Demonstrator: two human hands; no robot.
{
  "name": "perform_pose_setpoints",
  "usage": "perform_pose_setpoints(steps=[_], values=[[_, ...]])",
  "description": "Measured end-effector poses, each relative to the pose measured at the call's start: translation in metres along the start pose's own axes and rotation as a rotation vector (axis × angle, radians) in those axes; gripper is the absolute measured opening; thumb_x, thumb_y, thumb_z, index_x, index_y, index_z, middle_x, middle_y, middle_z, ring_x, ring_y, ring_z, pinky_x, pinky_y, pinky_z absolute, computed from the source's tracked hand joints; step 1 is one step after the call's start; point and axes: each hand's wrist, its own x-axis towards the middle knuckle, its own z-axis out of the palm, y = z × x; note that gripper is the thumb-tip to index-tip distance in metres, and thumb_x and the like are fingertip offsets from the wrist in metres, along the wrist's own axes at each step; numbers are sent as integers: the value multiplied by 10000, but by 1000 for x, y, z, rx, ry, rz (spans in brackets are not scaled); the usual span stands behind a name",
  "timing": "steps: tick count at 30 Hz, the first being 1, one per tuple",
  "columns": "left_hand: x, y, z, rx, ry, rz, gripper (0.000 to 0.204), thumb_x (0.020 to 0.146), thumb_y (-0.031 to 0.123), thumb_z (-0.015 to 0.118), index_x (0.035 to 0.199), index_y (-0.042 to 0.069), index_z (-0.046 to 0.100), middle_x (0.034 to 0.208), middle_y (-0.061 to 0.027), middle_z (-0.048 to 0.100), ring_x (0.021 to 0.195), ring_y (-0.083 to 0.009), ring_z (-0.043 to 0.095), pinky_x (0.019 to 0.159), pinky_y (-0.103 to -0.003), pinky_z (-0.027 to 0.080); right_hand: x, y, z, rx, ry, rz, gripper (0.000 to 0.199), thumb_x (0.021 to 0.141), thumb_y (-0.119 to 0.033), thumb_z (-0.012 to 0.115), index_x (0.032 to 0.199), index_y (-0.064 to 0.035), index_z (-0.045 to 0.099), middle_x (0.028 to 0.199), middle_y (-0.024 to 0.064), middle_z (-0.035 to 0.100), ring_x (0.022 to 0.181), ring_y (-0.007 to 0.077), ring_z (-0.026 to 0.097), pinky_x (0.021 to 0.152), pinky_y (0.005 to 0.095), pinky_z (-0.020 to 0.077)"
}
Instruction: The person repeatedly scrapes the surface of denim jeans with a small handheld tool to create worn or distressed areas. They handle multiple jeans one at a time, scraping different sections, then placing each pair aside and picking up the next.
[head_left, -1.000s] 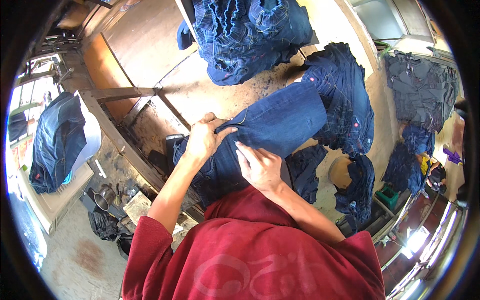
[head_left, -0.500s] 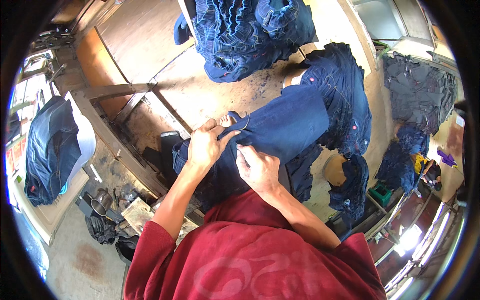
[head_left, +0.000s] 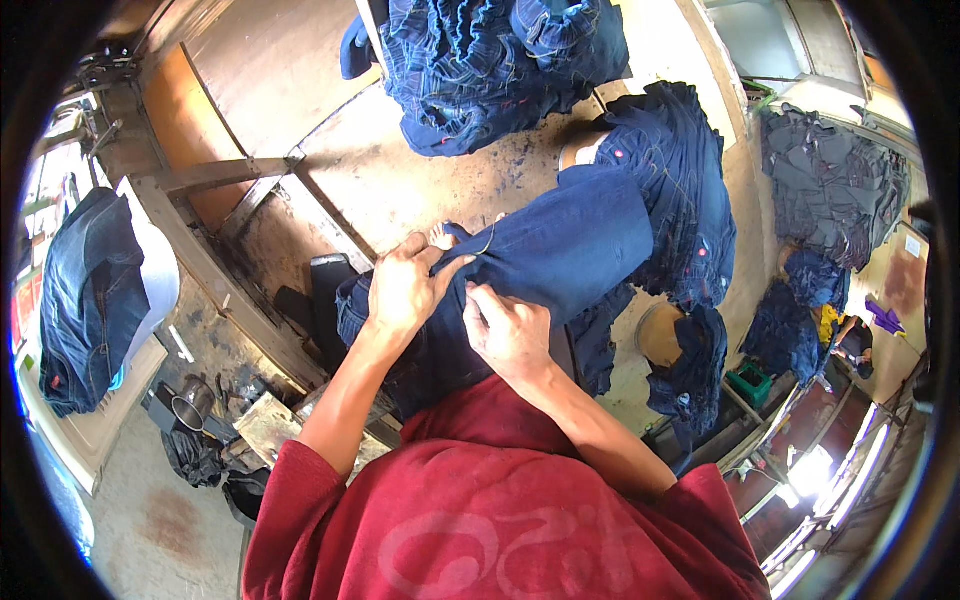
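Observation:
A pair of dark blue denim trousers lies across my lap, one leg stretched toward the upper right. My left hand is closed on a fold of the denim, thumb pointing right along the cloth. Just right of it, my right hand has its fingers curled and thumb and forefinger pinched against the trousers. Whatever lies between those fingertips is too small to make out. A pale loose thread curves over the fabric above the left thumb. Toes of a bare foot show beyond my left hand.
Denim garments are heaped at the top, with another pile touching the trousers' far end. A round stool stands to the right. At left are a wooden frame and jeans on a white-edged surface. Grey garments lie far right.
The whole view has shifted slightly. Both hands stay at the same part of the trousers; the right fingertips sit slightly closer together on the cloth.

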Motion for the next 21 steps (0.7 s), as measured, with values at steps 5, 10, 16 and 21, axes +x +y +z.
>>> perform_pose_setpoints(steps=[5,10,16,21], values=[[0,2,-1,8,-11,-27,395,871,406,900,867,21,812,811,-126,666,638,-346,717,606,-419,585,-2,-1,-5,12,-47,36,73,956,-101,730,1028,-91,720,648,77,683,521,250,679,483,380,522],[2,2,-1,-7,2,-27,403,870,408,900,855,15,810,805,-128,670,640,-352,714,607,-423,583,0,0,-1,39,5,24,79,951,-107,742,1024,-86,719,631,83,675,518,255,685,487,386,532],[1,4,-2,15,8,-20,390,877,382,898,860,4,801,823,-138,678,656,-355,725,607,-430,584,-3,0,1,74,15,44,69,956,-101,735,1021,-85,716,652,90,689,518,266,683,488,395,532],[2,5,-2,-8,7,-38,390,883,378,893,845,5,789,813,-136,667,659,-356,720,629,-429,593,-1,-2,-1,15,11,19,72,955,-103,739,1019,-80,716,665,103,700,539,284,703,485,399,539]])
